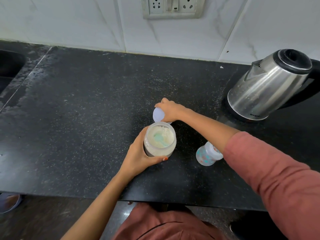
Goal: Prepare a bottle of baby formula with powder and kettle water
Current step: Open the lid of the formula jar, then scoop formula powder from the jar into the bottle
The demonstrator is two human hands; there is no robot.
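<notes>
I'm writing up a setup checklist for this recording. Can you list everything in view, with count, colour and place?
powder jar: one, clear, cream powder inside, open, mid counter
scoop: one, pale green, lying in the powder
lid: one, white, just behind the jar
baby bottle: one, clear with coloured print, right of the jar
kettle: one, steel and black, right end of counter
counter: one, black speckled
socket panel: one, white, on the tiled wall
sink: one, dark, far left
left hand: grips the jar
right hand: holds the lid
</notes>
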